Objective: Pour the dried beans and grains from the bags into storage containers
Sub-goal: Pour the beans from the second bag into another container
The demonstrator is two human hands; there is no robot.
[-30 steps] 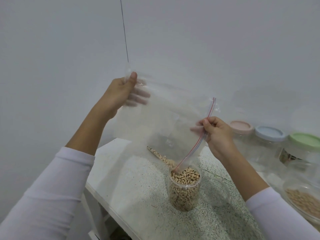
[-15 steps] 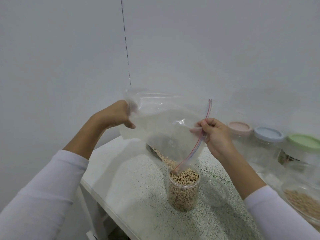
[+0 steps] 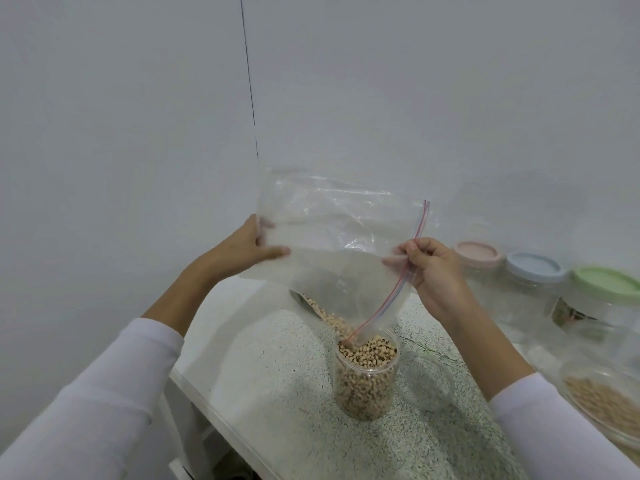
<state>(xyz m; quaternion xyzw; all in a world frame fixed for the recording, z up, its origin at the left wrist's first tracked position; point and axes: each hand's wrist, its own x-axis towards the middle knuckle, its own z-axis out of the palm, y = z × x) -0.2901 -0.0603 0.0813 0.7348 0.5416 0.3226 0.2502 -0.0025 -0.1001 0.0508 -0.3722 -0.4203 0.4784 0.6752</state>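
Item: clear zip bag (image 3: 332, 233), nearly empty, held above the counter (image 3: 277, 393). Our left hand (image 3: 242, 249) grips its closed end; our right hand (image 3: 433, 268) pinches the zip edge, whose lower corner dips into the open jar (image 3: 365, 379).
Jar: clear, standing upright, filled to the rim with black-eyed beans (image 3: 369, 351).
Beside it: a clear lid (image 3: 427, 382).
Far right: three lidded jars, pink (image 3: 479, 252), blue (image 3: 533, 271) and green (image 3: 606, 282); a tub of grain (image 3: 599, 400).

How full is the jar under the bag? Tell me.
Nearly full. In the clear jar, the beans reach almost to its open rim, and the zip bag held above looks nearly empty.
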